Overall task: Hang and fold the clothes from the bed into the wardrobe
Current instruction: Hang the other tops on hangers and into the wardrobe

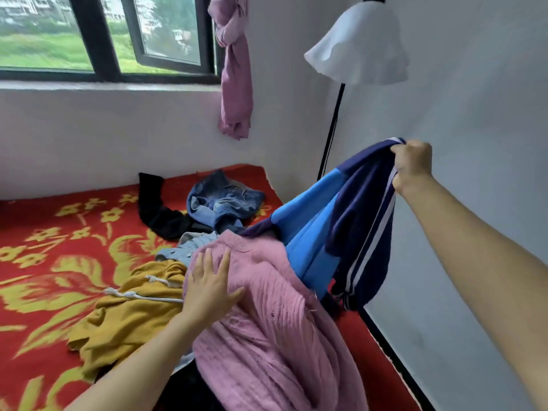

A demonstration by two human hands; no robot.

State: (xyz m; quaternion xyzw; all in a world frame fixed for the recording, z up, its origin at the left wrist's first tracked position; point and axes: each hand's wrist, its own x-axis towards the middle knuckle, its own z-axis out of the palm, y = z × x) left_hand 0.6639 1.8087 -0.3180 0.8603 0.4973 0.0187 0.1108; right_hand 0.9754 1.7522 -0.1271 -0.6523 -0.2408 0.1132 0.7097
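- Nearest, the left hand (207, 287) lies flat, fingers straight, on a pink ribbed knit sweater (267, 321) heaped on the red bed with yellow flowers (44, 247).
- Left of it: a mustard drawstring garment (127, 315).
- The right hand (410, 166) grips a navy-and-blue striped jacket (341, 226), lifted at right.
- Farther: crumpled denim jeans (222, 203).

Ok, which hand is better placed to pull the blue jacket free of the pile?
Probably the right hand: it grips the blue jacket, partly lifted. The left hand lies flat on the pink sweater.
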